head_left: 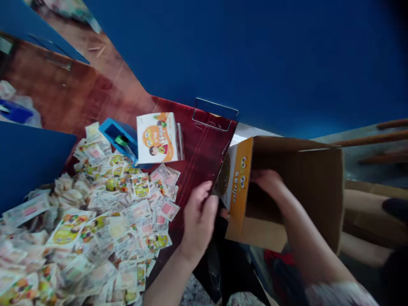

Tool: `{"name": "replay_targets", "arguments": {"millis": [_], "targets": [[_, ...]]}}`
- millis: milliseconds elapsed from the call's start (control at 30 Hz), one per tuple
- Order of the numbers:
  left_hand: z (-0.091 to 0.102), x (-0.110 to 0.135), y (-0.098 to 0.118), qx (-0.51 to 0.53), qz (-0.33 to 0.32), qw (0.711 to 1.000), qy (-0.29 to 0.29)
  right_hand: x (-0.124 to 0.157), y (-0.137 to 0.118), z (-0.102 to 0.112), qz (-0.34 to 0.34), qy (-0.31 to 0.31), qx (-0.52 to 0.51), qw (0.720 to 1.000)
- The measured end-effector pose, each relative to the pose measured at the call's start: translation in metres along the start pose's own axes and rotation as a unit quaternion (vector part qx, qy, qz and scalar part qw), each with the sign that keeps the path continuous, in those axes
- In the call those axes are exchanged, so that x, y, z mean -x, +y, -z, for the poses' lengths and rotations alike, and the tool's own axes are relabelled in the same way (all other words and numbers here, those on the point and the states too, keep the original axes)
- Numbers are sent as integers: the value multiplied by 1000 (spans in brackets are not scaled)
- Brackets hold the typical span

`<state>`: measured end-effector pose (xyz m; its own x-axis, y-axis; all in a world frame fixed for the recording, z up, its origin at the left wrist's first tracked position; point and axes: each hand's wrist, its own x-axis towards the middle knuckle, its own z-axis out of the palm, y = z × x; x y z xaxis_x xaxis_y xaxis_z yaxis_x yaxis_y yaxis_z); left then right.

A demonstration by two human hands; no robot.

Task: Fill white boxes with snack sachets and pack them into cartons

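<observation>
Woodgrain tabletop edge: left hand, fingers curled, braces printed box; right hand inside cardboard carton, grip unclear.

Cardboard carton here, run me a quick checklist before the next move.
1. Carton standing open: ok.
2. Right hand reaching into the carton: ok.
3. Left hand gripping the carton: cannot tell.
4. Printed box upright on the table: ok.
5. Sachets neatly stacked: not ok, they lie in a loose heap.
</observation>
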<state>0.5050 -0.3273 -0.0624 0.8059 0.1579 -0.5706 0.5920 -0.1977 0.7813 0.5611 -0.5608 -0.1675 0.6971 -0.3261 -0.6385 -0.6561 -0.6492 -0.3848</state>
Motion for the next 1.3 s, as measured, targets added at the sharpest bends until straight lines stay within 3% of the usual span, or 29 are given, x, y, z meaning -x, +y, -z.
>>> {"name": "replay_targets", "arguments": {"millis": [33, 100, 133, 167, 233, 300, 400, 533, 633, 733, 833, 933, 1067, 1167, 1300], "targets": [[21, -1, 3, 20, -23, 995, 100, 13, -8, 16, -2, 0, -15, 1000], [62, -10, 8, 46, -65, 961, 266, 44, -32, 41, 42, 97, -94, 990], [79, -19, 10, 59, -83, 945, 310, 59, -48, 47, 70, 133, -161, 975], [93, -29, 11, 64, -92, 937, 331, 71, -68, 47, 103, 128, -223, 961], [111, -53, 13, 58, -74, 947, 306, 84, -110, 34, 147, 28, -318, 936], [117, -75, 13, 33, -37, 965, 257, 78, -153, 4, 169, -64, -373, 910], [115, -95, 12, -11, -12, 978, 210, 52, -201, -48, 173, -103, -352, 914], [109, -103, 14, -89, -55, 977, 185, 32, -223, -89, 190, -133, -304, 924], [99, -99, 14, -92, -104, 975, 172, 37, -219, -96, 154, -121, -368, 909], [84, -89, 17, -21, -122, 982, 140, 47, -210, -86, 131, -151, -455, 867], [72, -67, 25, 27, -140, 981, 131, 63, -200, -59, 127, -170, -506, 836], [63, -32, 40, 64, -160, 977, 129, 89, -181, -20, 110, -213, -544, 804], [39, 20, 51, 122, -88, 988, 11, 124, -125, 34, 33, -265, -580, 770], [9, 44, 38, 152, -51, 984, -81, 134, -65, 65, -66, -217, -580, 783], [-35, 43, 2, 16, 4, 987, -161, 118, -2, 88, -197, -139, -555, 796]]}}
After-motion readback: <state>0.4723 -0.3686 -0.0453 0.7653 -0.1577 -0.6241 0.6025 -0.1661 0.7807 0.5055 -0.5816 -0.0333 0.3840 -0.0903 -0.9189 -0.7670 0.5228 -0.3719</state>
